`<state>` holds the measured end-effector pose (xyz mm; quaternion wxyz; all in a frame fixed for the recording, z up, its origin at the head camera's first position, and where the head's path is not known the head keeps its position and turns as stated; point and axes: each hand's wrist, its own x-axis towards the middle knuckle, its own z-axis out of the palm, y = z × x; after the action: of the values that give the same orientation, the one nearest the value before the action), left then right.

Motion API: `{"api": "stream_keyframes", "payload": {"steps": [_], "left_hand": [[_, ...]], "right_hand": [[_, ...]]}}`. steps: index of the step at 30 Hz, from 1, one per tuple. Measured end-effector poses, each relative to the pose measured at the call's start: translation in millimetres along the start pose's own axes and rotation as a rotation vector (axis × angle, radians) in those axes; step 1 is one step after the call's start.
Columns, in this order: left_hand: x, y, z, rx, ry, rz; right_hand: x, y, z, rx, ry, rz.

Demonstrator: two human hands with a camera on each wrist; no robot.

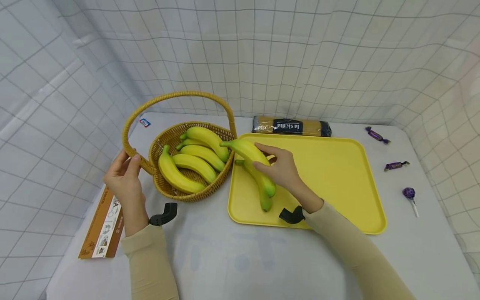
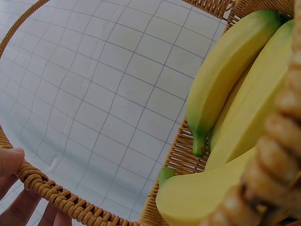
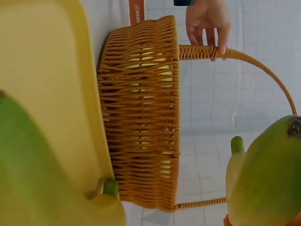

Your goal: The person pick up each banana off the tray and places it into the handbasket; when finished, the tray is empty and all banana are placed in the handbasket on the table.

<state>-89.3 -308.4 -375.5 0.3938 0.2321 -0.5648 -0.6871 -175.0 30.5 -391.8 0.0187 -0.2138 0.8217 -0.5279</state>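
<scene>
From the head view I see my right hand (image 1: 283,166) curled over the top banana (image 1: 247,151), its grip pinching that fruit above the near-left corner of the yellow tray (image 1: 337,175). A second banana (image 1: 262,189) lies just under it on the tray; the hand covers where the two meet, so I cannot tell whether they touch. My left hand (image 1: 125,177) has its grip wrapped round the lower part of the wicker basket's handle (image 1: 129,137), thumb on top; the left wrist view shows only fingertips (image 2: 11,162) at the weave, the rest cut off by the frame edge.

The wicker basket (image 1: 165,189) sits on the worktop (image 1: 225,258) just left of the tray, holding four bananas (image 1: 195,162). In the right wrist view the held fruit is a blurred green-yellow mass filling both lower corners, and the basket's contents show only through gaps in the weave.

Behind the tray lies a spaghetti packet (image 1: 291,126). Two wrapped sweets (image 1: 378,135) and a lollipop (image 1: 409,193) lie right of the tray, well apart from it. A booklet (image 1: 105,227) lies partly under my left forearm.
</scene>
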Motion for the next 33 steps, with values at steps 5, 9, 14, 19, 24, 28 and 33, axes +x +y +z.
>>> {"api": "stream_keyframes", "payload": {"steps": [5, 9, 14, 19, 24, 28, 33], "left_hand": [[0.2, 0.4, -0.1, 0.002, -0.002, -0.001], [0.4, -0.4, -0.9, 0.006, -0.009, 0.006], [0.7, -1.2, -1.4, -0.005, -0.008, 0.006], [1.4, -0.6, -0.9, -0.017, -0.009, 0.007], [0.9, 0.3, -2.2, -0.014, -0.002, -0.012], [0.7, 0.6, -2.7, -0.014, -0.001, 0.002], [0.7, -0.1, -0.6, -0.016, -0.005, 0.019]], "right_hand": [[23, -25, 25, 0.012, -0.034, -0.053], [46, -39, 49, 0.038, -0.048, -0.068], [71, -49, 78, 0.001, -0.078, -0.106], [92, -46, 102, -0.09, -0.082, -0.13], [104, -42, 121, -0.179, -0.108, -0.145], [106, -40, 130, -0.278, -0.149, -0.141], [109, -35, 135, -0.398, -0.186, -0.126]]}}
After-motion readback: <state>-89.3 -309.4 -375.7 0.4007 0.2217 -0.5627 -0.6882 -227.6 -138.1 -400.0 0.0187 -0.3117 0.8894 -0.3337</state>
